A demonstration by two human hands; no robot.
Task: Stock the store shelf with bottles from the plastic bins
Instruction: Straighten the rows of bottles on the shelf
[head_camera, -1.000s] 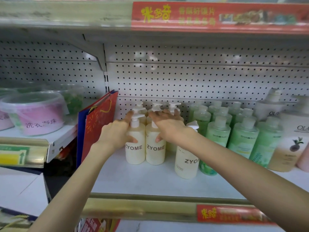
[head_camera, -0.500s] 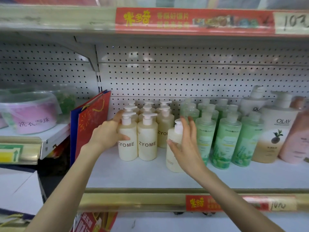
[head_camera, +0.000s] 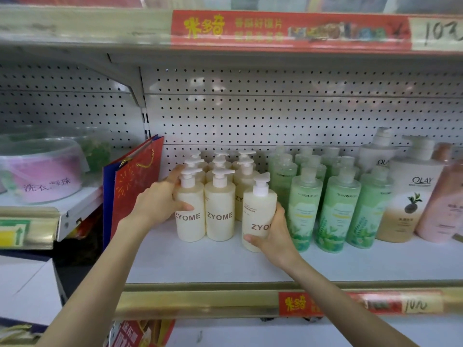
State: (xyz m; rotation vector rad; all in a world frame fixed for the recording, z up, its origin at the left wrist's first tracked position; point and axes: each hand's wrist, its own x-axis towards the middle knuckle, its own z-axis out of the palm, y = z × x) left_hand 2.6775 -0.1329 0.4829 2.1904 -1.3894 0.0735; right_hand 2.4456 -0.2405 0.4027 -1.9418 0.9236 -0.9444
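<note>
Fingers (head_camera: 280,212) and thumb of the right hand (head_camera: 273,236) wrap a cream ZYOME bottle (head_camera: 259,211) at the front of the shelf (head_camera: 200,264), just ahead of 3 rows of matching bottles. The left hand (head_camera: 160,201) curls its fingers (head_camera: 175,174) around the front-left bottle (head_camera: 189,221). Green bottles (head_camera: 305,209) stand just right; a red bag (head_camera: 135,181) leans at left.
</note>
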